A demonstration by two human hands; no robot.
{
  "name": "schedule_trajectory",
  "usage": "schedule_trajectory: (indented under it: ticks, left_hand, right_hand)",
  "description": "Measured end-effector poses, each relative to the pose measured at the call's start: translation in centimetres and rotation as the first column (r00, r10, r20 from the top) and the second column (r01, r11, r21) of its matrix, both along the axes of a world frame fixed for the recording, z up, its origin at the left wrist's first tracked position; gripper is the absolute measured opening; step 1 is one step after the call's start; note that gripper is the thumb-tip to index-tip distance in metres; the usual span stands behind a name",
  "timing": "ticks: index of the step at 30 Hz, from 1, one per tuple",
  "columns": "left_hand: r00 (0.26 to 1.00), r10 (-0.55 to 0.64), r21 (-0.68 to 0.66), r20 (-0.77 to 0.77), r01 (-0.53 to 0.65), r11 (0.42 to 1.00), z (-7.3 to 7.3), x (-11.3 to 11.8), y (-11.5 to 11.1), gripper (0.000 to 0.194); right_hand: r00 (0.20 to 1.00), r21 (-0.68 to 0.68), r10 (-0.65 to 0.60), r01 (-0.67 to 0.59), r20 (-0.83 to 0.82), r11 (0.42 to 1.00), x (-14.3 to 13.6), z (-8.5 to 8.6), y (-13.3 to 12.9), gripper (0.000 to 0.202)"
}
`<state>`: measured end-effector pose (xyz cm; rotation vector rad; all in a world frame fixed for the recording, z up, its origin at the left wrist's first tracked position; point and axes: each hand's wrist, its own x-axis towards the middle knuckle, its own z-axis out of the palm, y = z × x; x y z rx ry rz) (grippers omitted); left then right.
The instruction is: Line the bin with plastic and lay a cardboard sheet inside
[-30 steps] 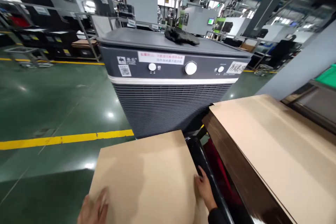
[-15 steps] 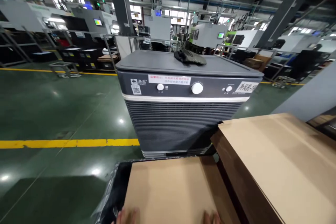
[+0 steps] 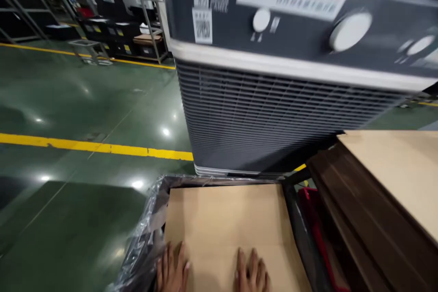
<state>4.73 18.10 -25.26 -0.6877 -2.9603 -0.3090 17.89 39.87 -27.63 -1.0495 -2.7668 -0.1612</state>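
Pressing flat with fingers spread, the left hand (image 3: 173, 270) and right hand (image 3: 251, 273) lay on a plain tan cardboard sheet (image 3: 227, 221), smooth and unmarked, resting inside a plastic-lined black bin (image 3: 150, 228) beneath them.

Green floor (image 3: 68, 219), yellow line (image 3: 96, 147), cooler (image 3: 273, 114)

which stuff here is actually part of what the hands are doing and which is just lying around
In hand:
- left hand and right hand, both flat on the cardboard sheet
- plastic-lined bin that the sheet lies in

Just lying about:
- grey air cooler
- stack of cardboard sheets
- yellow floor line
- racks at the back
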Motion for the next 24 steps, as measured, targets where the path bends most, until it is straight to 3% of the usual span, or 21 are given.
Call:
schedule_trajectory:
  ticks: [5, 8, 11, 14, 17, 19, 22, 24]
  left_hand:
    - [0.993, -0.022, 0.031, -0.119, 0.026, 0.999, -1.5, 0.2, 1.8, 0.065]
    - [0.991, -0.106, -0.102, -0.076, 0.098, 0.990, -1.7, -0.4, 3.4, 0.056]
    - [0.993, -0.118, -0.237, 0.013, 0.118, 0.964, -1.5, -1.2, 5.3, 0.053]
    - [0.989, -0.141, -0.248, 0.043, 0.147, 0.958, -1.7, -2.4, 7.0, 0.055]
    - [0.994, -0.110, -0.201, -0.003, 0.107, 0.974, -2.5, -5.1, 8.2, 0.052]
    - [0.997, -0.067, -0.165, -0.040, 0.060, 0.985, -3.3, -7.6, 8.7, 0.051]
    - [0.994, -0.095, -0.121, -0.045, 0.089, 0.989, -4.8, -11.3, 9.2, 0.050]
    - [0.990, -0.139, -0.099, -0.032, 0.136, 0.986, -5.8, -12.9, 9.5, 0.050]
  right_hand:
    - [0.995, -0.242, 0.057, -0.036, 0.082, 0.970, 0.2, -2.6, 1.8, 0.057]
    - [0.997, -0.332, 0.082, -0.074, 0.011, 0.941, 0.6, -5.1, 2.4, 0.060]
    - [0.995, -0.386, 0.065, -0.087, -0.069, 0.918, 0.7, -7.8, 2.2, 0.058]
    - [0.991, -0.432, 0.018, -0.076, -0.135, 0.899, 0.3, -9.3, 1.7, 0.059]
    - [0.986, -0.435, 0.027, -0.096, -0.162, 0.896, 0.2, -9.4, 1.9, 0.063]
    - [0.987, -0.375, 0.031, -0.088, -0.155, 0.923, 1.0, -9.5, 2.7, 0.066]
    - [0.989, -0.222, -0.114, 0.090, -0.096, 0.971, 4.3, -10.4, 4.2, 0.067]
    - [0.977, -0.198, -0.212, 0.201, -0.034, 0.959, 6.9, -11.5, 4.7, 0.062]
